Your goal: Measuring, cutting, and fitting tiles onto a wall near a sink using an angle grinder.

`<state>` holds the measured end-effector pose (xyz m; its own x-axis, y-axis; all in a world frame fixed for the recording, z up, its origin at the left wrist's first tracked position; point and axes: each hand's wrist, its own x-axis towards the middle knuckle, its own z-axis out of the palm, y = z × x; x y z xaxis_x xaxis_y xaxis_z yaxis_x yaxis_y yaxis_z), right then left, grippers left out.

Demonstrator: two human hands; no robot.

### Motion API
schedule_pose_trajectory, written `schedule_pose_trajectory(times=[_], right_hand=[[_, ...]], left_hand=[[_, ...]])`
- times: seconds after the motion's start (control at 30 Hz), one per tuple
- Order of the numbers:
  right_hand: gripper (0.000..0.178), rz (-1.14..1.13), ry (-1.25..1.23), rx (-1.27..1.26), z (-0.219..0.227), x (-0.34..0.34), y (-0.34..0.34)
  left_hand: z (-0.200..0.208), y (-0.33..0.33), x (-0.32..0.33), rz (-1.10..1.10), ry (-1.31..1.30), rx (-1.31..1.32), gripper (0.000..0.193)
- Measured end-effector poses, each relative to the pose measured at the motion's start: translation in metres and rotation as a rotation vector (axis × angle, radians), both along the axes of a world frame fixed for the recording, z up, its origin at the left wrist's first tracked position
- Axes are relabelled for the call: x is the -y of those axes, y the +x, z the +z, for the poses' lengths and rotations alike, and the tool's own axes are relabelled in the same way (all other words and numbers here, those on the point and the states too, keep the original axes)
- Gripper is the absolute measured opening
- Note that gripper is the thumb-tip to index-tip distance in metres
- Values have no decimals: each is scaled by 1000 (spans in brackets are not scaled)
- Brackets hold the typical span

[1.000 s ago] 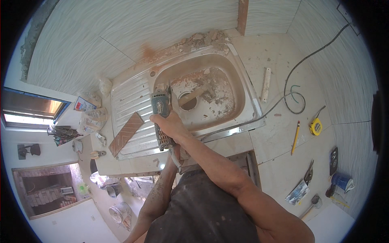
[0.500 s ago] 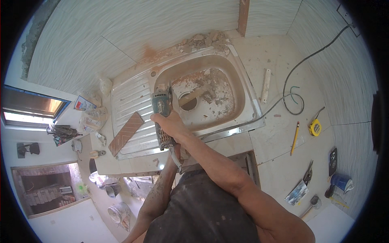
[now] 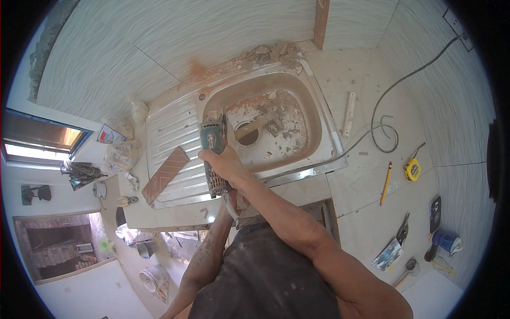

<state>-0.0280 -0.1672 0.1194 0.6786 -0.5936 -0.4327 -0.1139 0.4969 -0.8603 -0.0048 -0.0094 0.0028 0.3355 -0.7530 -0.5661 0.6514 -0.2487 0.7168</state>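
My right hand [image 3: 226, 164] is closed around the body of a dark green angle grinder [image 3: 212, 139]. The grinder points away from me over the left edge of the sink bowl [image 3: 313, 143], its disc edge-on on the right side. At the grinder's rear end, by its pale cord sleeve, is my left hand [image 3: 239, 199]; its fingers are mostly hidden. A reddish-brown tile strip [image 3: 166, 175] lies slanted on the ribbed drainboard [image 3: 172, 125], left of the grinder. Inside the bowl, a dusty hammer [image 3: 255, 127] lies across the drain hole among rubble.
Broken mortar [image 3: 273, 53] is heaped behind the sink. A black cord [image 3: 374, 127] loops across the right counter to the wall. Nearby lie a white strip [image 3: 349, 114], a pencil [image 3: 387, 183], a yellow tape measure [image 3: 413, 169] and snips [image 3: 404, 228]. Pliers [image 3: 126, 201] lie at left.
The view has shifted very slightly. Both hands and the grinder keep the same place over the sink's edge.
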Motion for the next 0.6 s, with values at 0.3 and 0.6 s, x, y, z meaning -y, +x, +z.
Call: schedule_pose_trajectory(times=[0.3,0.6], right_hand=[[58,82,25,-66,10,5,-8],[54,86,36,-33,18,-3,-11]], left_hand=[[-4,-1,1,90,58,-119,40],[-24,4,-18,-199,-124,277,40]])
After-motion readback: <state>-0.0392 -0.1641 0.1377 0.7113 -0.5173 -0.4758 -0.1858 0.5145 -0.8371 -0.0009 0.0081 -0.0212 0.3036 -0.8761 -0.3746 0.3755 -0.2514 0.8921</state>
